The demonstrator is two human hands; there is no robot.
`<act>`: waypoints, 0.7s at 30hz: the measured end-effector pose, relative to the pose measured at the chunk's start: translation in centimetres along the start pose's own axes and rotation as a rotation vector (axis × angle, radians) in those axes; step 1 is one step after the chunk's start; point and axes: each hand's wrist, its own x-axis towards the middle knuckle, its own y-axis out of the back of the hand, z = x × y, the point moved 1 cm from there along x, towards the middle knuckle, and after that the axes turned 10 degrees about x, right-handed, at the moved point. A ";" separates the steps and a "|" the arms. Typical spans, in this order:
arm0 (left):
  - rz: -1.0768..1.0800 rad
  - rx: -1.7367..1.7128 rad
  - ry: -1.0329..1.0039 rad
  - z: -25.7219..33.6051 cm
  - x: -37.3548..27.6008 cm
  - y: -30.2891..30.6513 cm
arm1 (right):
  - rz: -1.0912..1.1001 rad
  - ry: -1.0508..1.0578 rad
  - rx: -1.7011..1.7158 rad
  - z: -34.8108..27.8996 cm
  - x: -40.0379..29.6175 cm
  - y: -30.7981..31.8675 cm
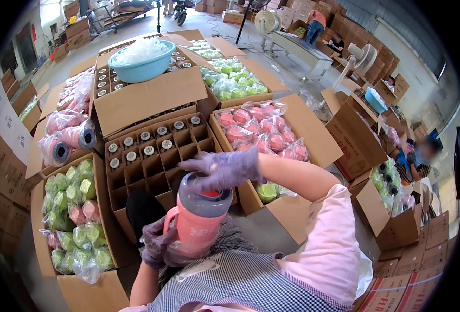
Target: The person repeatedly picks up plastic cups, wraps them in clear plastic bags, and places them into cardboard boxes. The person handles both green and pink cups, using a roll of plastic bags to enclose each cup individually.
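A pink plastic jug (198,222) with a grey collar and a side handle rests at the lap, its lower part in a clear plastic bag. My left hand (159,243), in a purple-grey glove, grips it by the handle and bagged side. Over the jug's open top is my right hand (226,169), gloved alike and blurred, fingers spread; whether it touches the rim I cannot tell. Something red shows inside the mouth. Beyond stands a divided cardboard box (136,177) with silver-topped cylinders (149,150) in its far compartments.
Cartons of bagged green pieces (83,234) and bagged pink pieces (261,124) flank the divided box. Bagged pink jugs (72,140) lie at the left. A blue basin (140,70) of clear plastic sits on a far carton. Other people work at the right, one near a pedestal fan (362,58).
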 end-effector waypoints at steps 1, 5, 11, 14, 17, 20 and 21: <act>0.031 0.049 -0.018 -0.9 0.0 0.1 | 0.010 -0.251 0.087 0.4 0.4 0.1; 0.002 0.123 -0.004 -1.4 -0.9 1.1 | -0.199 0.497 -0.253 -0.7 0.3 -0.6; 0.063 -0.002 0.015 -2.8 0.1 0.4 | -0.086 0.114 -0.248 2.5 2.1 -0.1; 0.034 -0.110 0.020 -3.2 -0.7 2.0 | -0.251 0.355 -0.157 -1.8 1.9 1.3; 0.129 -0.138 0.026 -2.5 -0.5 1.0 | 0.060 -0.156 0.244 -1.6 3.1 2.3; 0.116 -0.051 0.027 -2.8 -0.8 1.1 | -0.104 -0.170 -0.013 -0.2 4.9 0.6; 0.088 -0.036 0.036 -3.2 -1.1 1.6 | -0.178 0.024 -0.042 -0.6 4.1 0.8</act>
